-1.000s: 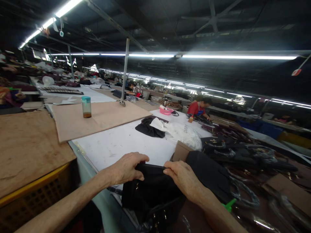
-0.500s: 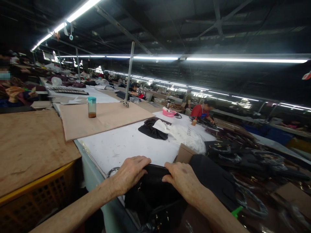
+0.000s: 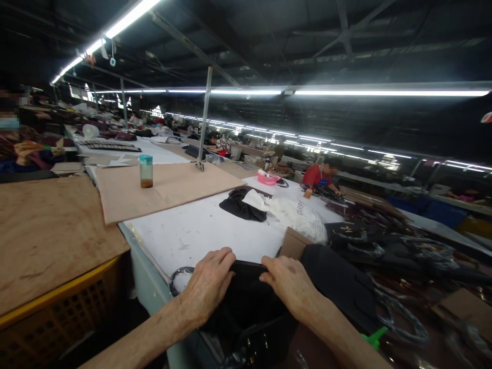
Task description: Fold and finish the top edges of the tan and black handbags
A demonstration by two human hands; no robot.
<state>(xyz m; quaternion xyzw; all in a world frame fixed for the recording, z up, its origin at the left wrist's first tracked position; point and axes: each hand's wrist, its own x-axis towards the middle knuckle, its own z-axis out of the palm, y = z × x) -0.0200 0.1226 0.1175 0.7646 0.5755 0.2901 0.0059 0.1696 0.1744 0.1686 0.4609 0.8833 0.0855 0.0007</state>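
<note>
A black bag [image 3: 249,292] stands at the near edge of the white-topped table, its mouth facing me. My left hand [image 3: 209,282] pinches the far rim on the left side, thumb inside and fingers over the edge. On the same rim, a little to the right, my right hand [image 3: 290,282] grips with thumb and fingers closed. Between the two hands a short stretch of rim shows. A plastic-wrapped handle [image 3: 179,279] sticks out beside my left wrist. The bag's lower part is dark and hard to make out.
Right of the bag lie several dark bags with wrapped handles [image 3: 403,318]. Farther back are a white plastic bag [image 3: 298,218], black cloth [image 3: 242,205] and a lidded cup [image 3: 146,171] on a tan board [image 3: 184,189]. A yellow crate [image 3: 77,302] stands left; a co-worker in red [image 3: 313,174] bends over the table.
My left hand has turned more upright and shifted slightly along the rim. The bag's mouth gapes wider, showing more of its inside. My right hand stays nearly in place.
</note>
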